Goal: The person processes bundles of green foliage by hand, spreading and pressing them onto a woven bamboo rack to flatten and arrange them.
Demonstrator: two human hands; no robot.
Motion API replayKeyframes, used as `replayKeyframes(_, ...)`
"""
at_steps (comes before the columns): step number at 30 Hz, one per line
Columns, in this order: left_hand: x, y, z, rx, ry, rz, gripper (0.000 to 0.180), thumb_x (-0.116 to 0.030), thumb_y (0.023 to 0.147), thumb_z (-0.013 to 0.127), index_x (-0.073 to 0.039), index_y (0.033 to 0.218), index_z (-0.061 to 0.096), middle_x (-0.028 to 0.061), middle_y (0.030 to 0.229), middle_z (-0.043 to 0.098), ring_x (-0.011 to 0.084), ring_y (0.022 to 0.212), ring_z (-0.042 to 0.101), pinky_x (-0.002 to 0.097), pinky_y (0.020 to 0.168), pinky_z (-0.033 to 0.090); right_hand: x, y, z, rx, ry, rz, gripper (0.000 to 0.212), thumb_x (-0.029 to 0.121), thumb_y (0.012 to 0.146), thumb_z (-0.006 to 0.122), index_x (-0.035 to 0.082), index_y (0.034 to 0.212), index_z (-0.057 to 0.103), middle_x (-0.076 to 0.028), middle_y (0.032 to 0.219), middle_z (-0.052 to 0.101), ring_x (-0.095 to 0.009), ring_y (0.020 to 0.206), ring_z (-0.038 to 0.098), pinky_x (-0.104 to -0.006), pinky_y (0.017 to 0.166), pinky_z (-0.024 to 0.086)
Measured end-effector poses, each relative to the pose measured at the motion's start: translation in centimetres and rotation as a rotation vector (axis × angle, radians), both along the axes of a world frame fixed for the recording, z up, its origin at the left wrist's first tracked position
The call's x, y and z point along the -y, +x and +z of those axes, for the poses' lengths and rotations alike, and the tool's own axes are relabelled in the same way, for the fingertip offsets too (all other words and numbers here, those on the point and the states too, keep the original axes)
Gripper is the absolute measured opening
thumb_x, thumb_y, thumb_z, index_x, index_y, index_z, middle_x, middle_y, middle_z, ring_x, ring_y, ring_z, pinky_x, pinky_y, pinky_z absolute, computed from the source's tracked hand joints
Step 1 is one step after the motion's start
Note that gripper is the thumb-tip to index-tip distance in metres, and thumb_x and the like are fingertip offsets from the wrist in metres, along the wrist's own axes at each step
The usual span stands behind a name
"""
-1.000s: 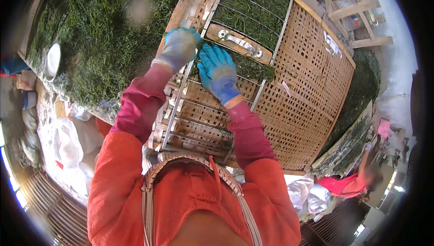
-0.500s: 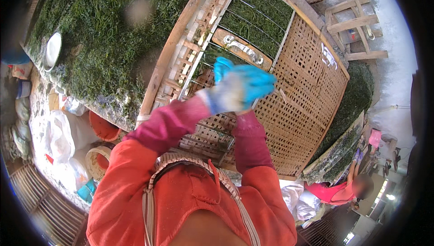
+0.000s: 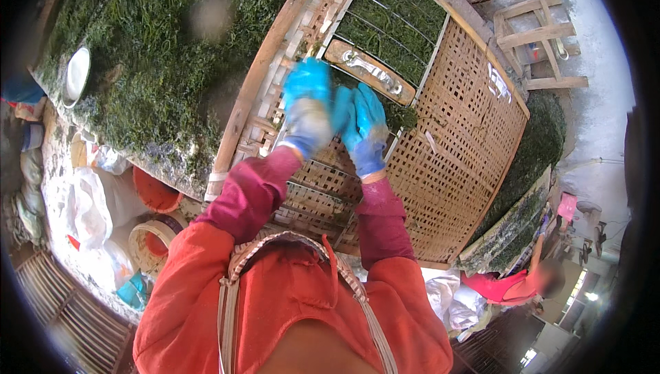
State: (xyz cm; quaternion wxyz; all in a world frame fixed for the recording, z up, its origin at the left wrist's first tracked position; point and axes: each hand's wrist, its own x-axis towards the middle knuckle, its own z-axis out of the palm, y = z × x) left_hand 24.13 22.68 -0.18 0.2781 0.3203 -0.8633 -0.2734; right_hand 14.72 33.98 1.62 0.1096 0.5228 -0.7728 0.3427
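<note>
Your right hand (image 3: 364, 123) is hovering at the near side of the wooden board (image 3: 361, 75), its fingers extending, apparently holding nothing. Your left hand (image 3: 308, 95) is showing too blurred to tell whether its fingers are gripping. The board is lying across the metal frame (image 3: 431, 63), its handle (image 3: 372, 70) facing up, probably for easy grasping. The frame is bordering dark greens (image 3: 395, 6) on the woven tray (image 3: 474, 126), likely keeping them together. White marks (image 3: 500, 84) are sitting far right, unreadable.

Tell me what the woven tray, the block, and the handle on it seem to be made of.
Woven tray: likely bamboo, apparently unvarnished, judging by its tan, crisscrossed flat strips.
Block: apparently wood, with a dull, brown, worn-looking surface.
Handle: probably polished metal, given its silvery glints, though shiny plastic is possible.
</note>
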Motion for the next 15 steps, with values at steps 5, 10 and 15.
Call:
replayKeyframes(5,-1.6,0.4,3.9,-0.396,0.197,-0.636,0.038,-0.029,0.097,0.062,-0.004,0.125,0.07,0.0187,0.139,0.063,0.0361,0.136,0.053,0.0504,0.119,0.037,-2.6,0.2,0.5,0.007,0.089,-0.06,0.061,0.034,0.094,0.068,0.0,0.142,0.054,-0.022,0.147,0.055,-0.042,0.136,0.052,-0.0478,0.113,0.046)
replayKeyframes(10,2.5,7.8,-0.4,-0.535,0.047,-0.143,0.046,-0.006,0.094,0.066,0.0,0.139,0.059,0.0235,0.138,0.062,0.042,0.13,0.058,0.051,0.112,0.045,0.0,-0.3,1.0,-0.174,0.149,-0.036,0.076,0.008,0.079,0.082,0.006,0.149,0.05,-0.02,0.156,0.045,-0.044,0.145,0.041,-0.0522,0.119,0.038)
replayKeyframes(15,3.4,10.5,-3.0,-0.368,-0.131,-0.005,0.047,-0.008,0.095,0.063,0.001,0.141,0.056,0.0254,0.141,0.058,0.0483,0.13,0.055,0.0545,0.111,0.042,6.7,0.1,0.8,-0.242,0.221,0.236,0.068,0.013,0.076,0.083,0.01,0.139,0.058,-0.014,0.155,0.047,-0.039,0.144,0.042,-0.0497,0.12,0.039)
